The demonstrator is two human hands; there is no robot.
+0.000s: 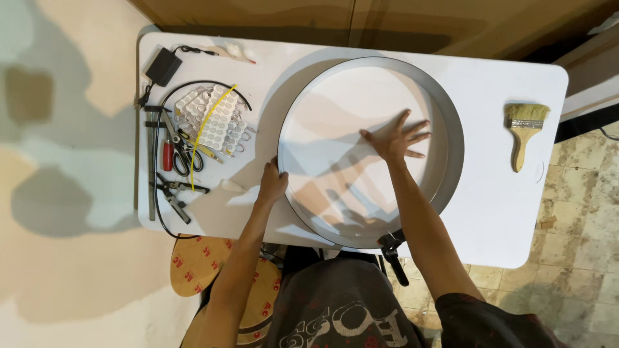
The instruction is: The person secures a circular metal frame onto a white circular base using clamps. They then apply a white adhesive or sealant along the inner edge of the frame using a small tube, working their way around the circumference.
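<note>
A large round shallow tray with a white inside and a dark metal rim (455, 122) lies on a white table (496, 212). My right hand (393, 138) presses flat on the white inside, fingers spread. My left hand (272, 183) grips the rim at the tray's left edge. A black clamp (393, 248) sits at the tray's near edge by the table front.
Left of the tray lie sheets of small white modules (216, 119), a yellow strip, scissors and pliers (175, 154), black cable and a black power adapter (162, 66). A paintbrush (523, 132) lies at the right. Brown round discs (200, 261) sit below the table's front left.
</note>
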